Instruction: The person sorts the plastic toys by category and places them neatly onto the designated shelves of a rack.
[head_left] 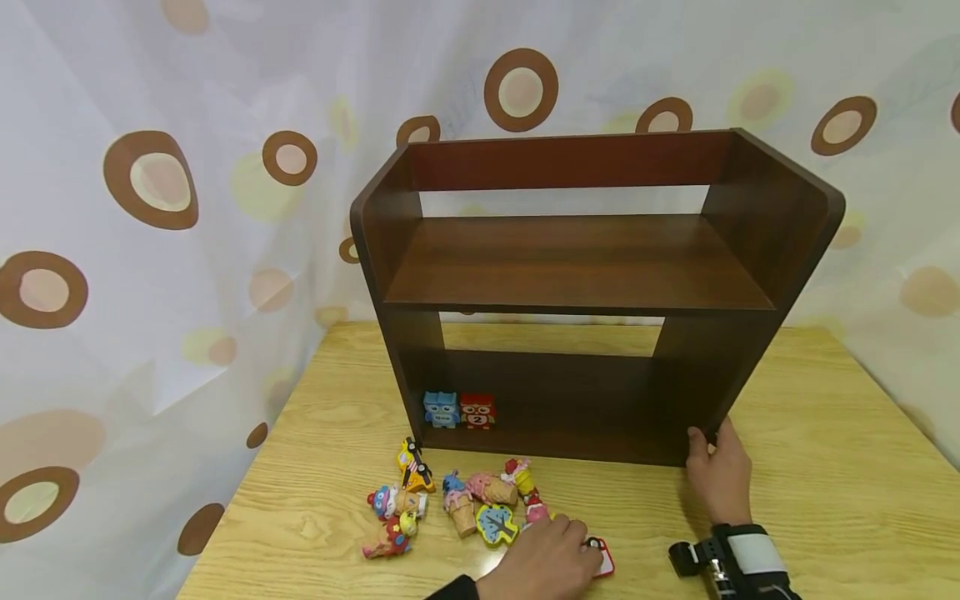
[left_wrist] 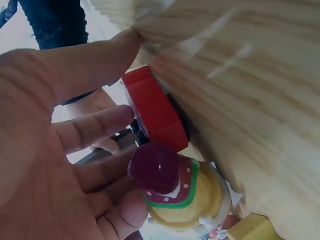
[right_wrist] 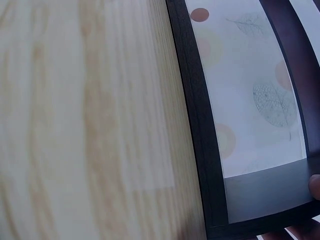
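My left hand (head_left: 543,560) is over the small toys at the table's front, beside a red-edged toy (head_left: 604,557). In the left wrist view the thumb and fingers of that hand (left_wrist: 65,130) are spread, near a red block-like toy (left_wrist: 154,111) and a toy with a dark red ball on top (left_wrist: 172,187); whether they touch is unclear. My right hand (head_left: 722,475) grips the lower right corner of the dark brown shelf (head_left: 577,258), thumb at the front. The right wrist view catches only its fingertips (right_wrist: 300,231) at the shelf edge (right_wrist: 200,130).
A blue owl block (head_left: 442,410) and a red owl block (head_left: 477,411) stand at the left of the lower shelf. Before it lie a yellow toy vehicle (head_left: 415,467), a tree piece (head_left: 497,525), ice cream toys (head_left: 491,488) and figures (head_left: 393,535) on the wooden table (head_left: 300,500).
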